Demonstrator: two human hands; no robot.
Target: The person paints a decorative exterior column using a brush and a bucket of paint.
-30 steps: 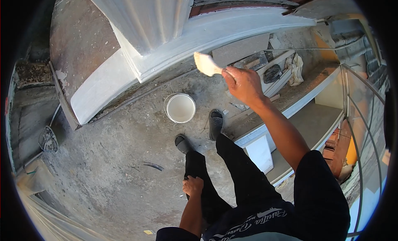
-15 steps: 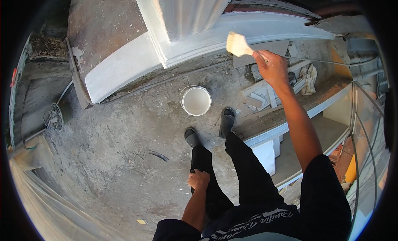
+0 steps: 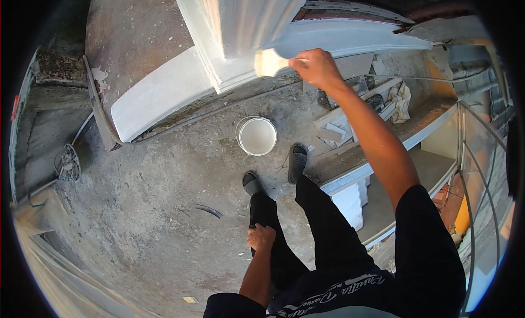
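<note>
My right hand (image 3: 319,69) is closed round the handle of a paintbrush (image 3: 272,61). The brush points left, its pale bristles overlapping the lower edge of the white-painted ledge (image 3: 350,38) near the foot of a white fluted column (image 3: 240,22). Below the brush, a white bucket (image 3: 258,136) of whitish paint stands on the concrete floor, its wire handle folded down at the left. My left hand (image 3: 261,237) rests closed against my dark trouser leg (image 3: 268,211); what its curled fingers hold, if anything, is hidden.
My feet in dark slides (image 3: 297,160) stand just beyond the bucket. Scrap boards (image 3: 334,133) and a crumpled cloth (image 3: 402,103) lie on a shelf unit (image 3: 377,167) at the right. A short black hose piece (image 3: 209,211) lies on the floor. Plastic sheeting (image 3: 60,263) hangs lower left.
My right hand has carried the paintbrush left and slightly down, toward the column's foot, and the brush now points more level. My left hand stays on the trouser leg.
</note>
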